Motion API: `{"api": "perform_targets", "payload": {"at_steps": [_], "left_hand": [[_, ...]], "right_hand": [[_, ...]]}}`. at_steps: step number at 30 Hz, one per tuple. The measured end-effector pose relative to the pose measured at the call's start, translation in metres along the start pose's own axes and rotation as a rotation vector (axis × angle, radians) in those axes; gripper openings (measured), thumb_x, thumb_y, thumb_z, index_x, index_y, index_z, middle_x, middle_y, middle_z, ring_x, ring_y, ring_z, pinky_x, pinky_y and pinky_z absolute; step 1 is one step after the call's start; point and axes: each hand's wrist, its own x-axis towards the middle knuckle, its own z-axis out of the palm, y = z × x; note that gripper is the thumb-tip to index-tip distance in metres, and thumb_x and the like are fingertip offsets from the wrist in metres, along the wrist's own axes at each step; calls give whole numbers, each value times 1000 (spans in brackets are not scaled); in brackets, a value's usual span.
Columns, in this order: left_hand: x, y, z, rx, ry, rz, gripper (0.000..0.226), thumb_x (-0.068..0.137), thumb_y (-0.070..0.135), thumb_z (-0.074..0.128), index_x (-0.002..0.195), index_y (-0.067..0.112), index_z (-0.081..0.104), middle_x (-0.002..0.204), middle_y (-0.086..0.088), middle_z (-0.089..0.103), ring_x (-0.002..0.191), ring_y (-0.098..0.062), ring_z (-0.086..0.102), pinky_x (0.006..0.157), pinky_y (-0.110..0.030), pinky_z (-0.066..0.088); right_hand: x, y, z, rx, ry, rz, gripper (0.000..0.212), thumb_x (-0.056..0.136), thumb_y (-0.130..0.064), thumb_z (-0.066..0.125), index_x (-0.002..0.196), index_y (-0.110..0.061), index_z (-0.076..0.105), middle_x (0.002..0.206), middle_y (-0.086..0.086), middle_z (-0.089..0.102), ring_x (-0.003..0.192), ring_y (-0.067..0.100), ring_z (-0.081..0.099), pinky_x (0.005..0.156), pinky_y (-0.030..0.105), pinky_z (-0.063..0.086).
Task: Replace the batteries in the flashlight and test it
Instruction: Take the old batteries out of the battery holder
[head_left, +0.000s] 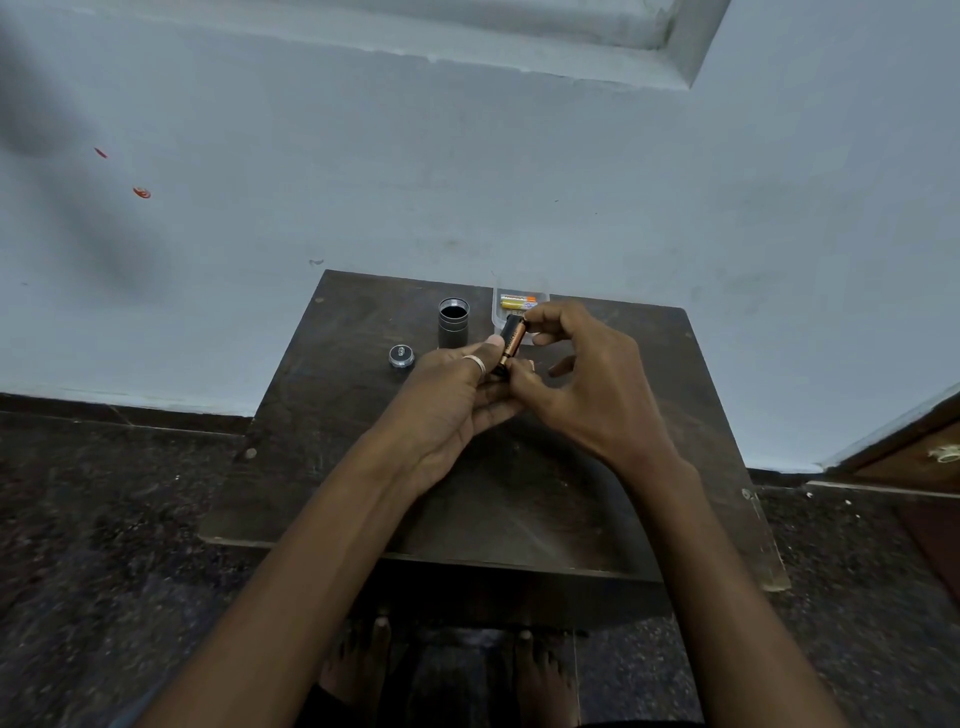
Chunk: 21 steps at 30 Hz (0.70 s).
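Your right fingers (556, 312) are curled. The forefinger hooks over the top end of the battery (511, 340) and the thumb sits near its lower end, so your right hand (587, 379) pinches it lengthwise. The other three fingers hang loosely bent and hold nothing.

Your left fingers (488, 347) are curled too. One fingertip presses the battery's side and the rest close under its lower end, so your left hand (452, 400) grips it from below. A ring (475, 365) shows on one left finger. Something dark sits under the battery's lower end, but too little of it shows to tell what it is.

You hold the battery, black at the top and copper below, above the table (519, 493). It is tilted, with its top leaning away from you and to the right.

The flashlight (453, 323) stands upright on the table with its open threaded end up, just left of the battery. Your left fingertips overlap its base, and you cannot tell whether they touch it. The cap (401, 356) lies on the table near the flashlight's left, inner side up.

A clear box (497, 312) sits at the table's far edge, just right of the flashlight, behind your right forefinger. It holds a yellow cell (518, 301) lying on its side.

The table stands against a pale wall (467, 171) on a dark speckled floor (104, 519).
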Motion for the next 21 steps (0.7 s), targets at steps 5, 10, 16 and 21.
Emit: {"api": "perform_targets", "payload": {"at_steps": [5, 10, 16, 21], "left_hand": [[0, -1, 2, -16, 6, -7, 28, 104, 19, 47, 96, 2, 68, 83, -8, 73, 76, -15, 73, 65, -27, 59], [1, -2, 0, 18, 6, -6, 28, 104, 19, 47, 95, 5, 69, 84, -9, 73, 78, -14, 72, 64, -25, 59], [1, -4, -2, 76, 18, 9, 28, 104, 20, 47, 94, 8, 70, 96, -13, 72, 87, -17, 71, 71, -28, 60], [0, -3, 2, 80, 17, 6, 29, 104, 20, 47, 94, 7, 71, 94, -13, 71, 83, -16, 71, 68, -27, 59]], "right_hand": [[-2, 2, 1, -43, -21, -25, 44, 79, -30, 68, 120, -15, 59, 111, -1, 70, 100, 17, 66, 74, 43, 57], [-3, 4, 2, -141, -78, -51, 46, 81, -37, 61, 123, -21, 52, 112, -2, 67, 101, 19, 64, 72, 44, 56], [-5, -1, 1, -219, -93, -84, 43, 83, -29, 64, 122, -13, 55, 101, 6, 67, 90, 26, 62, 70, 45, 55], [-6, -4, 3, -234, -91, -102, 39, 85, -23, 65, 120, -9, 56, 95, 10, 67, 85, 29, 61, 69, 43, 53]]}}
